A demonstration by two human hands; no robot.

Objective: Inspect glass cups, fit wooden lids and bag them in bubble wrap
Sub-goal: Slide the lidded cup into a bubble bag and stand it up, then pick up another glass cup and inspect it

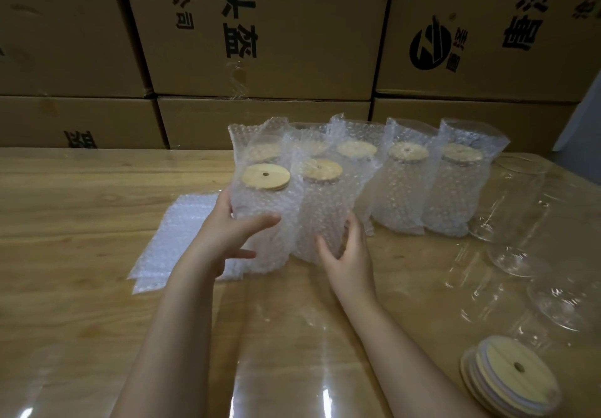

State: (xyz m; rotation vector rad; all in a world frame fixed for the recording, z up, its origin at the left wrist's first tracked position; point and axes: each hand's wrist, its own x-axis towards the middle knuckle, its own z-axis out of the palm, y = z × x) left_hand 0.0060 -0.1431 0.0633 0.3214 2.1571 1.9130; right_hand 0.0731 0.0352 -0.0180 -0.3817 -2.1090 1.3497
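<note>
Spare wooden lids (510, 382) lie stacked beside your right forearm. Your left hand (227, 235) wraps around one bagged cup (260, 219) and your right hand (349, 255) clasps its neighbour (320, 216) — both upright, side by side on the table (97, 222). Push them together carelessly and glass may knock glass — or topple the bagged row (422, 190) just behind.

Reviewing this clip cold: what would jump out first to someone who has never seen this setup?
The cluster of lidded, bubble-wrapped cups in the middle of the table catches the eye first, with the left hand and right hand each gripping one of the two front ones. Next come the bare glass cups at the right, the stack of wooden lids at bottom right, and the cardboard boxes behind.
</note>
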